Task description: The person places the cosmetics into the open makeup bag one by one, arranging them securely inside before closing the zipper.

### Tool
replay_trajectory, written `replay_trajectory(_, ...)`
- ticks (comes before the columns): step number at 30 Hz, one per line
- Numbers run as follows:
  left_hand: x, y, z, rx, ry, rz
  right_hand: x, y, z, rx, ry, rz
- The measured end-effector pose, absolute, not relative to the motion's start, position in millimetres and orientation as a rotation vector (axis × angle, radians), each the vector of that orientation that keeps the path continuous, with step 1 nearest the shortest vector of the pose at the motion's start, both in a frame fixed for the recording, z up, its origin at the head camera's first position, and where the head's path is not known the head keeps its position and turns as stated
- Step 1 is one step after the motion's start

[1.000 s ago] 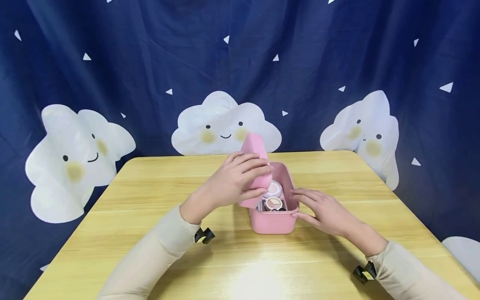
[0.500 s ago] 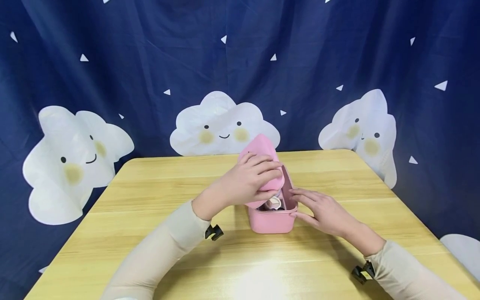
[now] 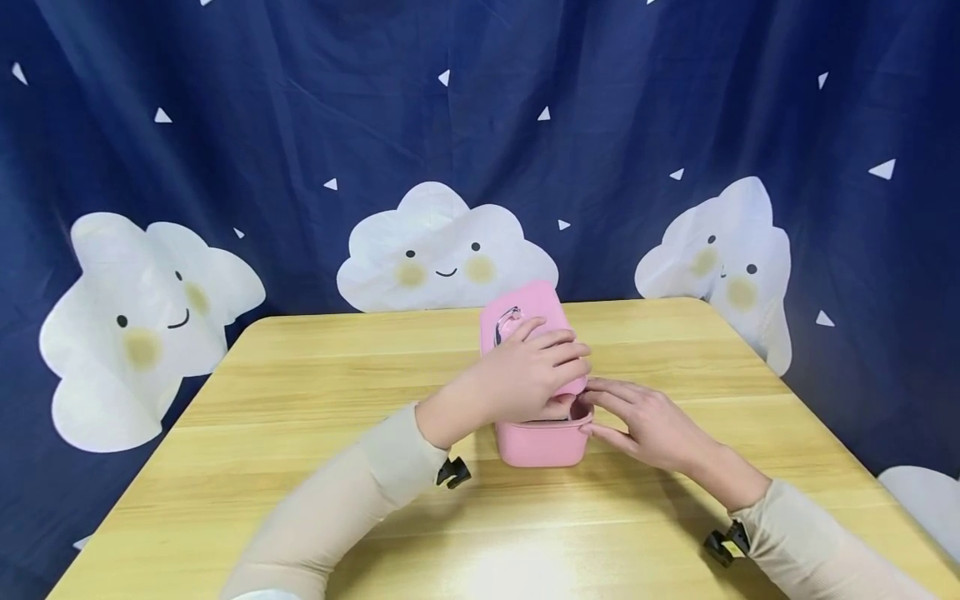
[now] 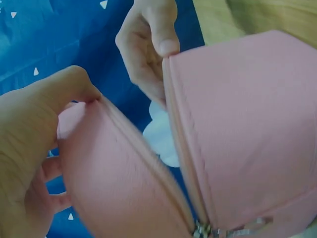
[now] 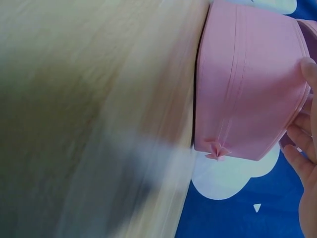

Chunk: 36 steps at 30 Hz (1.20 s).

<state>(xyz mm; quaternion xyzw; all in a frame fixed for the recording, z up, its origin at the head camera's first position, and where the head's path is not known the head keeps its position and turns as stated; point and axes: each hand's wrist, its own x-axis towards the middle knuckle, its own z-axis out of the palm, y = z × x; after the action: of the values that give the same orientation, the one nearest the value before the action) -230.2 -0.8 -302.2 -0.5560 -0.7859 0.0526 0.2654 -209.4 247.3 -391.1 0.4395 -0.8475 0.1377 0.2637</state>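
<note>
A pink zip-up cosmetic case [image 3: 542, 446] stands on the table with its lid [image 3: 542, 302] tilted partway over it. My left hand [image 3: 525, 375] grips the lid's near edge, thumb below and fingers over the top. A shiny curved piece [image 3: 507, 320] shows on the lid. My right hand [image 3: 648, 421] pinches the case's right rim, thumb outside and fingers inside. In the left wrist view a wedge-shaped gap parts lid and case, narrowing toward the zipper pull [image 4: 242, 231]. The case's contents are almost wholly hidden under the lid and left hand.
The light wooden table [image 3: 322, 392] spreads around the case. Behind it hangs a dark blue curtain [image 3: 285, 100] printed with white clouds and triangles. A small pink bow-like tab [image 5: 216, 150] sits at the case's lower edge in the right wrist view.
My left hand has moved right and swung the lid down over the case, covering the round makeup compacts seen inside before. My right hand has stayed at the rim.
</note>
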Motion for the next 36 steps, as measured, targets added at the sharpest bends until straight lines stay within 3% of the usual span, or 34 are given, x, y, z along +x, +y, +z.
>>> replay_trajectory(21, -225.7, 17.5, -331.3, -1.446, -2.086, 0.162, -212.9, 263.9, -381.7, 1.080, -2.235, 0.411)
replay_trajectory(36, -231.4, -39.2, -335.8, -1.238, -2.129, -0.210, -214.1, 243.1, -359.2, 1.148, -2.227, 0.483)
